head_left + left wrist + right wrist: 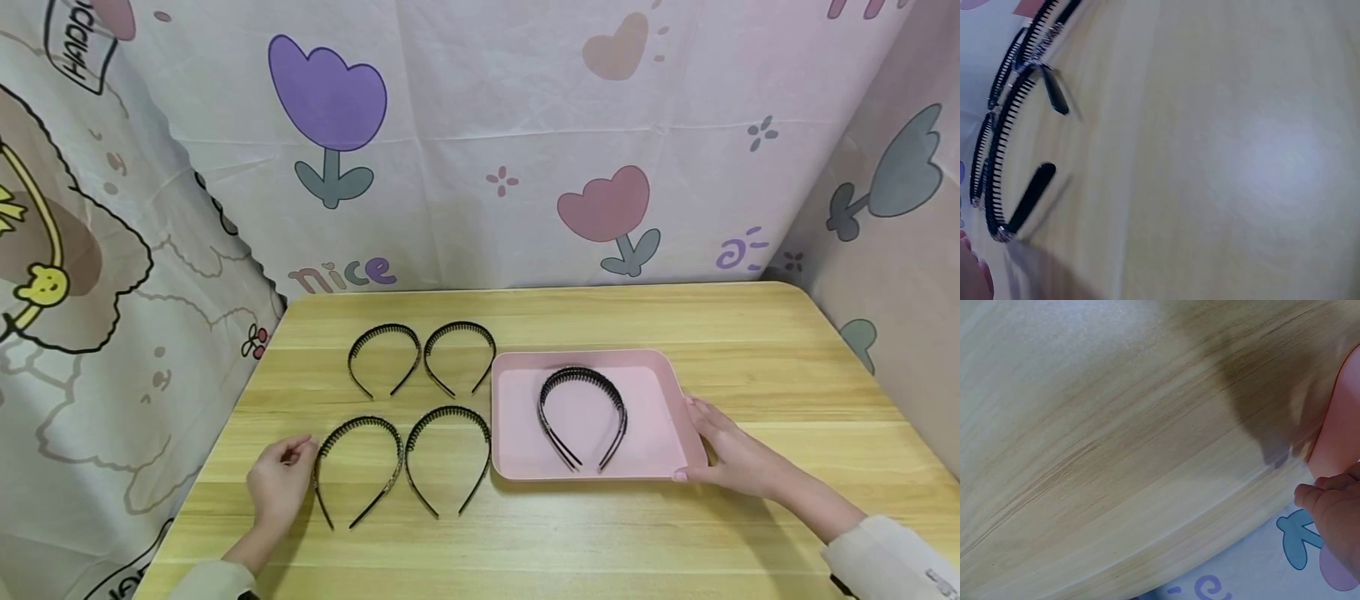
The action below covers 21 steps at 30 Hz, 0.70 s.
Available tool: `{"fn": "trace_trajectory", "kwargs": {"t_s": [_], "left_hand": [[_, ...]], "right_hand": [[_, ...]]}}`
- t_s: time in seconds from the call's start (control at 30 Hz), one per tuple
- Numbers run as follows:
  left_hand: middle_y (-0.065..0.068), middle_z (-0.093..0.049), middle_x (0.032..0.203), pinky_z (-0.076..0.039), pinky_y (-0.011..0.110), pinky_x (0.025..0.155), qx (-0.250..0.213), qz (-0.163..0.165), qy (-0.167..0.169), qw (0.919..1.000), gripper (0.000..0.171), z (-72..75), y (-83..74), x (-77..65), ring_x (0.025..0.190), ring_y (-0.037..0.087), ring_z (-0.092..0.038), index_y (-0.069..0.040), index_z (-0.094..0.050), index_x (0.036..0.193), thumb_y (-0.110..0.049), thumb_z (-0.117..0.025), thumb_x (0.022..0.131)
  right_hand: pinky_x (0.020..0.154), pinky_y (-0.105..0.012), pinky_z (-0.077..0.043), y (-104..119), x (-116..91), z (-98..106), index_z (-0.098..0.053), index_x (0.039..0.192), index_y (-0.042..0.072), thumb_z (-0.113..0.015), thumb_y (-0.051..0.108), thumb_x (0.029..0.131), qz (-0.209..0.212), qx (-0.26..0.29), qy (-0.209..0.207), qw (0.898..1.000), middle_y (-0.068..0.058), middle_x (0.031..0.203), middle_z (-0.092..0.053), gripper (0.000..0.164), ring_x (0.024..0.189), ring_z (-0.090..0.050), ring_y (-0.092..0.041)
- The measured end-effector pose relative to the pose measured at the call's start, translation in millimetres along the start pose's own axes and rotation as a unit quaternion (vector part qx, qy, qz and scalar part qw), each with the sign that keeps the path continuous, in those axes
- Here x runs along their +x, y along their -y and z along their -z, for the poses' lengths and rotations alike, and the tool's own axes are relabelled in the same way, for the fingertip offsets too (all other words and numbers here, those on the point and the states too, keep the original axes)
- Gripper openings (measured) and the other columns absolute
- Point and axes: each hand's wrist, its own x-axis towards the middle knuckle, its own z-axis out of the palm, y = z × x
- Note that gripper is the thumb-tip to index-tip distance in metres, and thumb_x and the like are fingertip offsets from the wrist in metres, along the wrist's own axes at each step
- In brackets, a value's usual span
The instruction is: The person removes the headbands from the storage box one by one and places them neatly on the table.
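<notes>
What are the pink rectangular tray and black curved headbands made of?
The pink rectangular tray looks like satin plastic, judging by its uniform colour and rounded corners. The black curved headbands seem hard plastic, given their fine comb teeth; finish unclear.

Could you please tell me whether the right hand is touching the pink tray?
Touching: the head view shows the right hand at the pink tray's right side, with fingers against its side and the thumb at its near corner.

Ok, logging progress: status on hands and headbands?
Right hand holds pink tray at right. Left hand beside near-left headband. Four headbands on table, others stacked in tray. No obstruction visible.
</notes>
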Motion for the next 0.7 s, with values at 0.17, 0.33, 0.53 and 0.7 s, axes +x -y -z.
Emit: {"fn": "trace_trajectory", "kwargs": {"t_s": [0.17,0.33,0.53,0.7], "left_hand": [[-0.028,-0.049,0.064,-0.038,0.003,0.052,-0.026,0.020,0.005,0.9994,0.010,-2.5,-9.1,3.2,0.057,-0.020,-0.042,0.004,-0.071,0.085,-0.003,-0.068,0.078],[-0.011,-0.062,0.069,-0.041,0.004,0.053,-0.044,0.040,0.024,0.9980,0.013,-8.0,-18.6,5.4,0.060,-0.018,-0.044,0.004,-0.070,0.089,-0.004,-0.067,0.080],[0.014,-0.068,0.081,-0.042,0.003,0.055,-0.065,0.048,0.045,0.9957,0.014,-16.3,-31.8,3.2,0.063,-0.017,-0.046,0.004,-0.070,0.091,-0.006,-0.066,0.082],[0.020,-0.068,0.087,-0.043,0.004,0.056,-0.093,0.044,0.068,0.9923,0.016,-21.9,-41.9,-0.5,0.065,-0.015,-0.048,0.004,-0.069,0.093,-0.008,-0.066,0.084]], "right_hand": [[0.092,-0.066,-0.032,-1,0,-1,-0.025,0.141,-0.009,-0.079,0.039,0.067,0.009,-0.003,-0.010,1.000,-0.035,0.141,-0.028,0.103,0.124,-0.031,-0.054],[0.106,-0.053,-0.027,-2,-1,-2,-0.026,0.141,-0.009,-0.079,0.039,0.068,0.013,-0.006,-0.013,1.000,-0.034,0.141,-0.029,0.102,0.125,-0.031,-0.053],[0.092,-0.067,-0.032,-1,1,0,-0.024,0.140,-0.012,-0.079,0.040,0.068,0.001,0.000,0.000,1.000,-0.036,0.141,-0.027,0.105,0.124,-0.030,-0.055],[0.092,-0.067,-0.032,-1,1,0,-0.024,0.140,-0.013,-0.079,0.041,0.067,-0.002,-0.004,0.003,1.000,-0.037,0.141,-0.027,0.106,0.124,-0.030,-0.055]]}}
